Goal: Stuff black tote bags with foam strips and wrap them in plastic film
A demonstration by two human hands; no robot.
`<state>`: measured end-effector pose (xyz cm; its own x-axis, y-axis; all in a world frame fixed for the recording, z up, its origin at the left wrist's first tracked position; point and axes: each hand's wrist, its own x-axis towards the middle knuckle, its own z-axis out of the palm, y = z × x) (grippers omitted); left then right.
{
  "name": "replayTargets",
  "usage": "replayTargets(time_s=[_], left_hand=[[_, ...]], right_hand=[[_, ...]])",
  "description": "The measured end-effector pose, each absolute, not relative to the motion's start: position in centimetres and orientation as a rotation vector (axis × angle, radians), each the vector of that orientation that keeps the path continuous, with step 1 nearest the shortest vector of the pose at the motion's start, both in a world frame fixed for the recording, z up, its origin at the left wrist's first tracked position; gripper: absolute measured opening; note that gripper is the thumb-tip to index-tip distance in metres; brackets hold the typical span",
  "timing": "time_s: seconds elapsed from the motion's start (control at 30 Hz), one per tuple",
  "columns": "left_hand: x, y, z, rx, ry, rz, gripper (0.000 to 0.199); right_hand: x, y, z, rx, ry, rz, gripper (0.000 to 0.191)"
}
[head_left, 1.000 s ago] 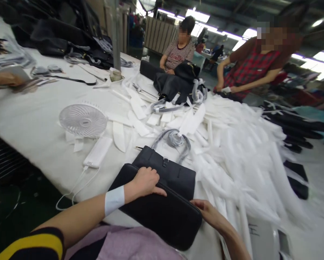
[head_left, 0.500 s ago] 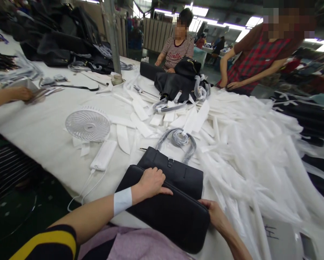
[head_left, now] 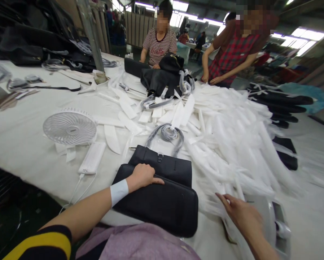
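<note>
A black bag [head_left: 159, 204] lies on the near middle of the table, its buckled flap on the far side. The left hand [head_left: 143, 176] holds its upper edge, fingers curled together over it and thumb stretched to the right. The right hand [head_left: 245, 216] is apart from the bag, to its right, fingers loosely extended and pinching nothing; whether they touch the white wrapping [head_left: 232, 144] cannot be told. That wrapping heaps up across the right side and crowds the bag's right, while a wrapped strap [head_left: 169, 133] loops just beyond the flap. To the left are a white power bank [head_left: 92, 158] with a cable and a round fan [head_left: 70, 127]; white strips [head_left: 126, 104] lie scattered farther off, before a dark bag pile [head_left: 162, 81]. The table [head_left: 21, 133] has a pale covering, and a metal post [head_left: 91, 36] rises at its far left. Across it are a person in a striped top [head_left: 160, 47] and another in a checked apron [head_left: 228, 54], under bright ceiling lights.
</note>
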<state>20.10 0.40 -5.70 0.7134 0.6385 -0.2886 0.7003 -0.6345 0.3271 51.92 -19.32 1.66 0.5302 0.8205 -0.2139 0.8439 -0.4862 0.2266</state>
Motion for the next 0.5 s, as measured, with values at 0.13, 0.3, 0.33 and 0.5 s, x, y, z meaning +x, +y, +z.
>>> replayTargets(time_s=[0.13, 0.3, 0.33, 0.5], left_hand=[[20.4, 0.6, -6.0, 2.496, 1.044, -0.209, 0.085], [19.9, -0.1, -5.1, 2.536, 1.017, -0.082, 0.066], [19.2, -0.3, -4.9, 2.555, 0.979, 0.013, 0.057], [10.6, -2.4, -6.5, 2.256, 1.383, 0.782, 0.035]], right_hand=[[48.1, -18.1, 2.6, 2.689, 1.666, 0.353, 0.046], [36.2, -13.5, -2.8, 2.524, 2.556, -0.012, 0.033], [34.6, -12.9, -4.1, 2.470, 2.571, 0.001, 0.033], [33.4, -12.5, -7.3, 2.365, 2.561, 0.093, 0.035]])
